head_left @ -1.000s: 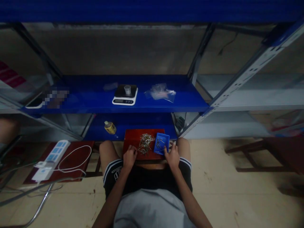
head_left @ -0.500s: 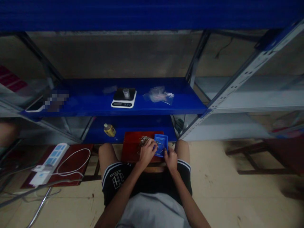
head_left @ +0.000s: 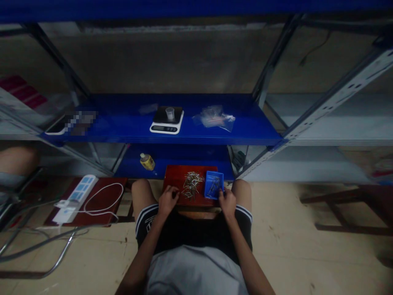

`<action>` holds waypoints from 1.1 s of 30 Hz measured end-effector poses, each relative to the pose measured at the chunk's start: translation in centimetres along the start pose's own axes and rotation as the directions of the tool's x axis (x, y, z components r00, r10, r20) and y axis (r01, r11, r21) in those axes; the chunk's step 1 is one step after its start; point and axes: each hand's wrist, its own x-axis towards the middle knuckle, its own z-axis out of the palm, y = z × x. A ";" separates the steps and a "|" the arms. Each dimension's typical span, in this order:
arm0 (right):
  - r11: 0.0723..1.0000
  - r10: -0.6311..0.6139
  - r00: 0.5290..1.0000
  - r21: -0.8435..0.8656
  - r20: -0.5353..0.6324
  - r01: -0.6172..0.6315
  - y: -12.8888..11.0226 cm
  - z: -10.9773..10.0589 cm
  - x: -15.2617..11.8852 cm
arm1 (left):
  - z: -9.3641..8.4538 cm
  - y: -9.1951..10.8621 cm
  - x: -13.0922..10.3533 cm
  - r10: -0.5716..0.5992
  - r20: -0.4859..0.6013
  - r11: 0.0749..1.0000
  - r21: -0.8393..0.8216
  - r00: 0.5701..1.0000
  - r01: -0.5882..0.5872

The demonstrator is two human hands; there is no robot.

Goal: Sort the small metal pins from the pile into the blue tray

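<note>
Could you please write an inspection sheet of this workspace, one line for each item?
Surface: red board across the knees, in front of a blue shelf.
Job's things: pile of small metal pins on the board; blue tray beside it, pins inside.
Clutter: scale with cup, plastic bags, yellow bottle.
Hands: left hand at the board's edge; right hand by the tray.
Cables: white cord, power strip.
Surroundings: tiled floor, metal racks.
</note>
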 end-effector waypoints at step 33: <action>0.848 -0.517 0.765 0.104 0.385 0.520 -5.5 0.4 -4.6 | -0.4 1.2 0.2 0.013 0.043 0.979 0.200 0.999 -0.021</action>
